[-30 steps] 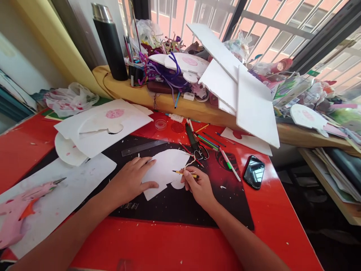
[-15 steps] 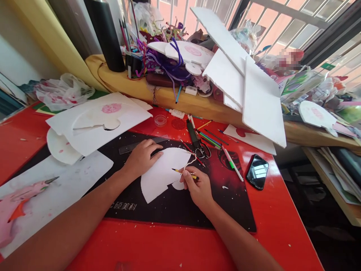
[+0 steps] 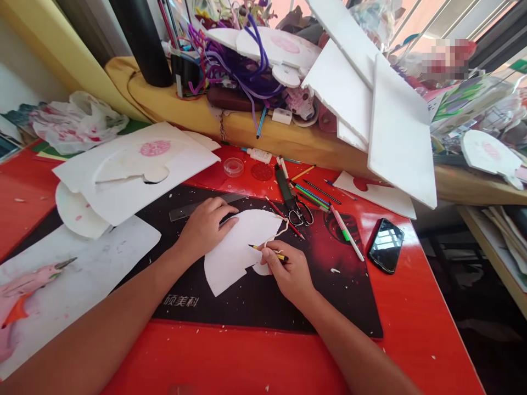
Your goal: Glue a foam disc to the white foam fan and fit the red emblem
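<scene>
A white fan-shaped cutout [image 3: 236,247], with a small rounded lobe at its lower edge, lies on the black mat [image 3: 247,307]. My left hand [image 3: 211,224] rests on its upper left edge, fingers stretched out and lying flat. In my right hand [image 3: 288,269] a yellow and black pencil [image 3: 255,247] is pinched, its dark tip at the cutout's surface. A pale string [image 3: 282,233] runs between the cutout's right corner and my right fingers. I cannot make out any marks on the cutout.
Scissors [image 3: 301,213], pens and a green-handled tool [image 3: 283,184] lie beyond my right hand, with a phone [image 3: 386,245] at right. White boards [image 3: 403,131] lean on the sill. At left are a cut board [image 3: 123,192] and a pink glue gun [image 3: 28,285].
The camera view has tilted down and shifted slightly. The pencil and my right hand have moved very little over the cutout; my left hand stays on its edge.
</scene>
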`<state>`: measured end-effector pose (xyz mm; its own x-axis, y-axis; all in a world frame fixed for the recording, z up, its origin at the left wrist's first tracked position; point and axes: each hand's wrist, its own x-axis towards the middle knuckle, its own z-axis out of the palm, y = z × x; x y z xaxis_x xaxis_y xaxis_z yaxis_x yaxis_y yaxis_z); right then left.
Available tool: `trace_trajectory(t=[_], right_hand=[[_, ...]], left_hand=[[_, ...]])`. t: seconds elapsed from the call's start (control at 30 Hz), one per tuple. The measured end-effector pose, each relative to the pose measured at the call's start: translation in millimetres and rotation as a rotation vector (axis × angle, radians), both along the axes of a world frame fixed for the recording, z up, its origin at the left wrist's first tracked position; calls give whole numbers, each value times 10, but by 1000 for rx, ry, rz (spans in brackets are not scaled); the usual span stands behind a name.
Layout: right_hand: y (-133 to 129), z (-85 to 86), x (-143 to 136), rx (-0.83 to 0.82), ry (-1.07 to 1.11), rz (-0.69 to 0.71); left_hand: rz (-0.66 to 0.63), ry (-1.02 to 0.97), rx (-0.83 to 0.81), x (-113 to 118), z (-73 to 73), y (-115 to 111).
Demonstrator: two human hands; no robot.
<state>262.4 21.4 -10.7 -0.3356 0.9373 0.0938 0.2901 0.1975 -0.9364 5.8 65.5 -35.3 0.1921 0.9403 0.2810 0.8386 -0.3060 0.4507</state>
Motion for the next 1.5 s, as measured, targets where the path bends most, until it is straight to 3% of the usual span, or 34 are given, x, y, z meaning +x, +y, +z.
trace_trajectory(t=[1.5], right_hand=[[14, 10, 4, -14, -34, 37]], left_hand=[[-14, 11, -38, 12, 35, -2]])
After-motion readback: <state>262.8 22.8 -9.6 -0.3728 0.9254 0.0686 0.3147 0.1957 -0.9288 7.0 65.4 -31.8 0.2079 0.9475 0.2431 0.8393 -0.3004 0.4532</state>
